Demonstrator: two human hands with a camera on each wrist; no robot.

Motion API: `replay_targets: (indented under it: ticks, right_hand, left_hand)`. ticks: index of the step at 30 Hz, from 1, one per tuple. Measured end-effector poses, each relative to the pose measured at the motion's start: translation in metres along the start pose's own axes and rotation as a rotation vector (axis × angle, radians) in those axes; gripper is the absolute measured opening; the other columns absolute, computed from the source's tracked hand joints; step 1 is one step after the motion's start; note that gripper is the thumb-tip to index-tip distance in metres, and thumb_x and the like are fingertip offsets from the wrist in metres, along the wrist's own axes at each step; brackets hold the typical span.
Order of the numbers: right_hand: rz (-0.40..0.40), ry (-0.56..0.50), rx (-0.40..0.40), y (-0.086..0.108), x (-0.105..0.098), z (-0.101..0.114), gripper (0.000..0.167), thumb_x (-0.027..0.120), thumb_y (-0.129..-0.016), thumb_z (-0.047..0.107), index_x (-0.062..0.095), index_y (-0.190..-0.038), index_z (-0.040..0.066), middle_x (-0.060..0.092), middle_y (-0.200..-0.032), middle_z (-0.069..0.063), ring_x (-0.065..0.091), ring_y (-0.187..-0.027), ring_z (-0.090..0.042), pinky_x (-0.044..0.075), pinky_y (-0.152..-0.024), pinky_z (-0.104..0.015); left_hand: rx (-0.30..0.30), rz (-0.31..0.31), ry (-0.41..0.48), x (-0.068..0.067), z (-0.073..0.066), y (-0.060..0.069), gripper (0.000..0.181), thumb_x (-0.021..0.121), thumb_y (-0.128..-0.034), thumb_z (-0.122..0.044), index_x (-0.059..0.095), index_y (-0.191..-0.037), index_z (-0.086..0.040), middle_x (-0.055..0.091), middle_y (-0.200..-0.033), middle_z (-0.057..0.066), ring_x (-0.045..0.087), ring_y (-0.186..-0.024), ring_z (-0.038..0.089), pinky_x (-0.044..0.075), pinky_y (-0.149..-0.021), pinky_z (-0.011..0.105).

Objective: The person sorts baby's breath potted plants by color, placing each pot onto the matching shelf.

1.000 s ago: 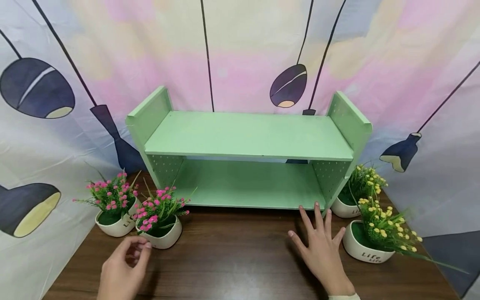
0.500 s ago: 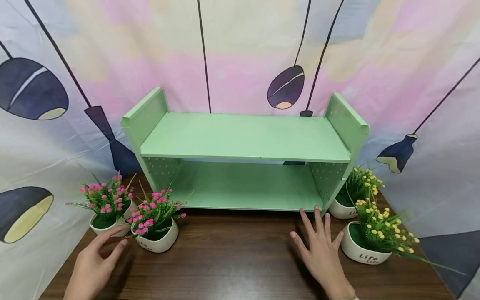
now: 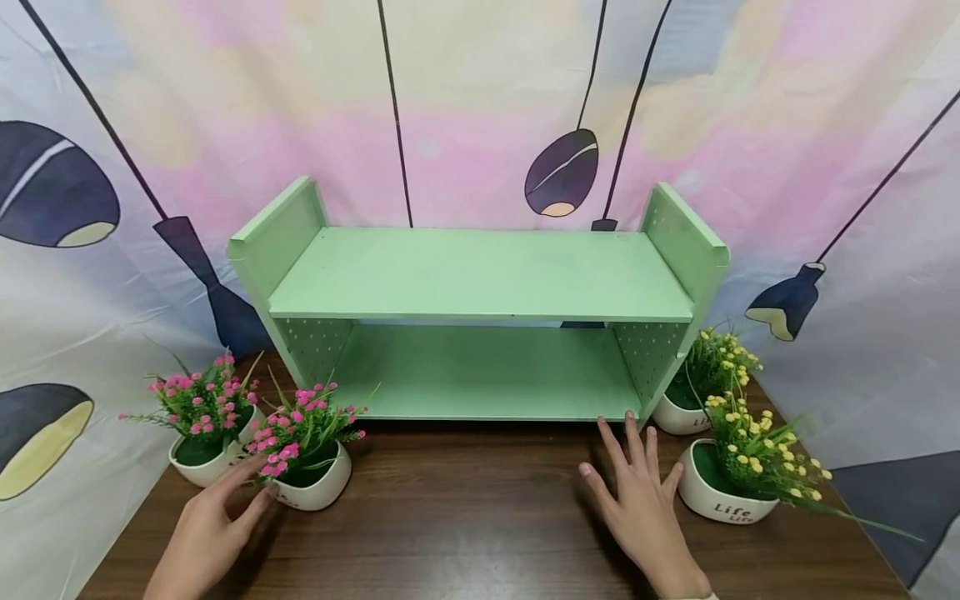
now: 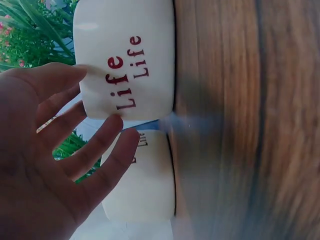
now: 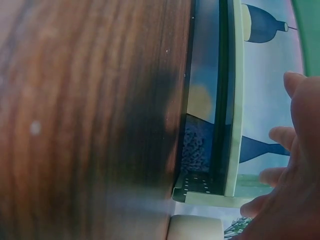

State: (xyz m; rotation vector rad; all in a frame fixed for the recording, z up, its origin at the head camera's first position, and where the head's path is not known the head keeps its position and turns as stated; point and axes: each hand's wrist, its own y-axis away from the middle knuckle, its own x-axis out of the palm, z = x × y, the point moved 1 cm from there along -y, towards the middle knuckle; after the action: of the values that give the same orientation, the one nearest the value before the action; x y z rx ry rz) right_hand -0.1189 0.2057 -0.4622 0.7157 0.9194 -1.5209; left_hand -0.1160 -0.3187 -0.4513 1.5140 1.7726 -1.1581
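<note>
flanking front pink-flowered pot's rim point(image 3: 315, 487), left hand point(image 3: 210, 527) has wide tabletop point(image 3: 457, 525) rightward.

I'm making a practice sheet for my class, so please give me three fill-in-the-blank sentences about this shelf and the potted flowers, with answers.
The shelf is coloured ____.
The flowers nearest the left hand are coloured ____.
The front pot beside the right hand bears the printed word ____.

Missing words: green; pink; Life.
</note>
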Motion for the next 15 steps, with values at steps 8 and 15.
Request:
replay_targets:
  ticks: [8,15]
  right_hand:
    - [0.008,-0.004,0.009,0.0001,0.003,-0.0009,0.071,0.056,-0.108,0.051,0.03,-0.168,0.024,0.006,-0.176,-0.02,0.001,-0.157,-0.058,-0.004,-0.101,-0.093]
    - [0.0,-0.029,0.003,-0.0003,0.0017,-0.0012,0.071,0.055,-0.108,0.051,0.03,-0.168,0.024,0.005,-0.176,-0.021,0.001,-0.157,-0.058,-0.002,-0.1,-0.094]
  left_hand:
    - [0.072,-0.061,-0.019,0.003,0.0072,-0.0013,0.03,0.078,-0.0926,0.0,0.072,-0.121,0.006,0.066,-0.128,0.026,0.063,-0.114,0.052,0.055,-0.085,0.055]
    - [0.213,-0.177,-0.014,0.0059,0.0041,-0.0024,0.029,0.088,-0.0792,0.002,0.078,-0.098,-0.017,0.071,-0.1,-0.002,0.058,-0.089,0.005,0.039,-0.075,0.009]
